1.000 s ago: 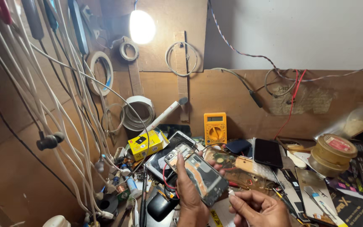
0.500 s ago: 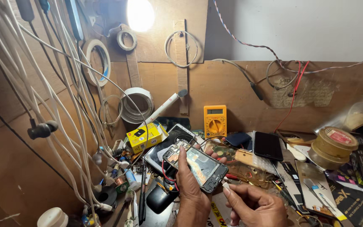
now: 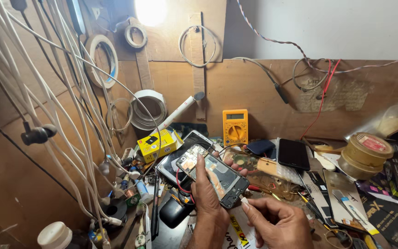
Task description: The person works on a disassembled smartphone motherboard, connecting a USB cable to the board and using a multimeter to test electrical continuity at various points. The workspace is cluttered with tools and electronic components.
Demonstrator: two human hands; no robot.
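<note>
Left hand (image 3: pixel 207 200) grips the opened phone (image 3: pixel 213 174); right hand (image 3: pixel 277 223) pinches its bottom edge

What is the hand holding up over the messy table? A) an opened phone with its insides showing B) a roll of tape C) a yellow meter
A: the left hand grips an opened phone with its insides showing, while the yellow meter leans against the wall behind.

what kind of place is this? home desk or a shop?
Most likely a small phone or electronics repair bench. The left hand holds an opened smartphone with bare internals, an orange-yellow handheld multimeter leans on the plywood back wall, and white cables hang at the left.
</note>
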